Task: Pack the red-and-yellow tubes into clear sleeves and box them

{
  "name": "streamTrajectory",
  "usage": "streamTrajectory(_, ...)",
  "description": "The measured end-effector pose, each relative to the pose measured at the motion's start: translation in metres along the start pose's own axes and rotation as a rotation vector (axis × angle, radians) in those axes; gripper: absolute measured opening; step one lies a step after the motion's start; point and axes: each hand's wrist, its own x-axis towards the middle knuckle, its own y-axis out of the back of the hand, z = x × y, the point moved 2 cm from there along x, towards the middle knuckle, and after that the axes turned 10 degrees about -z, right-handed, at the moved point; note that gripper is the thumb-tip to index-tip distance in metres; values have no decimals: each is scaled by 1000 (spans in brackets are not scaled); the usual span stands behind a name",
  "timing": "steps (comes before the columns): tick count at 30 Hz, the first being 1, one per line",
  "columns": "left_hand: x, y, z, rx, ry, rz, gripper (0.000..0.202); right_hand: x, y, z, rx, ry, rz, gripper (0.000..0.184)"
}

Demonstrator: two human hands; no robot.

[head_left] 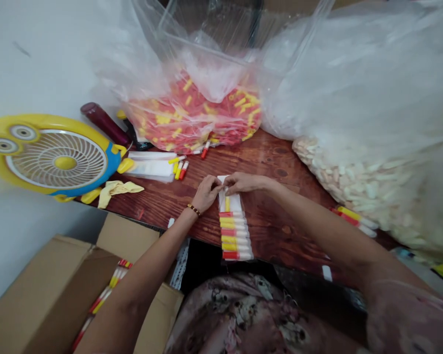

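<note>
In front of me a clear plastic sleeve (236, 204) lies on the table, with its lower end at the front edge. Its lower part holds a row of short tubes (235, 233), each half white and half red or yellow, lying crosswise. Above them a single yellow piece (228, 203) points lengthwise. My left hand (206, 192), with a beaded bracelet at the wrist, is closed at the sleeve's upper left edge. From the right, my right hand (241, 182) pinches the sleeve's top. The fingertips almost meet and hide what lies between them.
A big bag of red and yellow pieces (192, 118) stands behind; a bag of pale pieces (369, 187) is at right. Left are a yellow fan (59, 157), flat plastic sleeves (151, 167), loose tubes (179, 169) and a yellow cloth (118, 191). An open cardboard box (51, 265) sits below.
</note>
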Motion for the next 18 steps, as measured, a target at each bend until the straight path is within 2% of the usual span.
streamTrajectory(3,-16,0,1,-191,39,84,17,-8,1,-1,110,34,26,15)
streamTrajectory(7,-36,-10,11,-484,204,-5,40,-24,13,-5,250,70,144,19)
streamTrajectory(10,-40,-18,21,-657,300,-78,39,-28,16,-8,332,96,241,22)
streamTrajectory(15,-35,-20,24,-788,418,-54,42,-28,14,-3,379,77,427,19)
streamTrajectory(18,-36,-19,20,-783,469,-53,39,-29,13,4,421,-1,385,19)
